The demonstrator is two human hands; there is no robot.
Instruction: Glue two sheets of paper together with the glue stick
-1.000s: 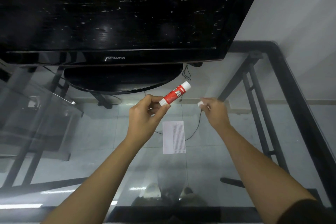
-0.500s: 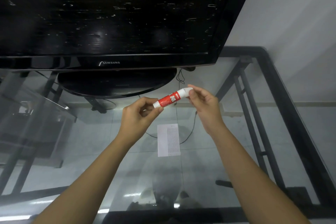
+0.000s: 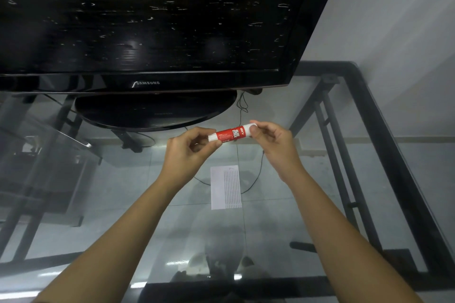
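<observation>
A red and white glue stick (image 3: pixel 231 134) is held level above the glass table between both hands. My left hand (image 3: pixel 188 151) pinches its white base end. My right hand (image 3: pixel 273 141) grips its white cap end with thumb and fingers. Below the hands a small white paper (image 3: pixel 225 187) with printed lines lies flat on the glass; whether it is one sheet or two stacked I cannot tell.
A large black television (image 3: pixel 147 19) on an oval stand (image 3: pixel 155 112) fills the back of the glass table (image 3: pixel 307 216). The table's black frame (image 3: pixel 384 135) runs along the right, by a white wall. Cables and tiled floor show through the glass.
My right hand, holding the white cap apart a second ago, came to the stick's tip and now grips that end. The stick has tilted closer to level.
</observation>
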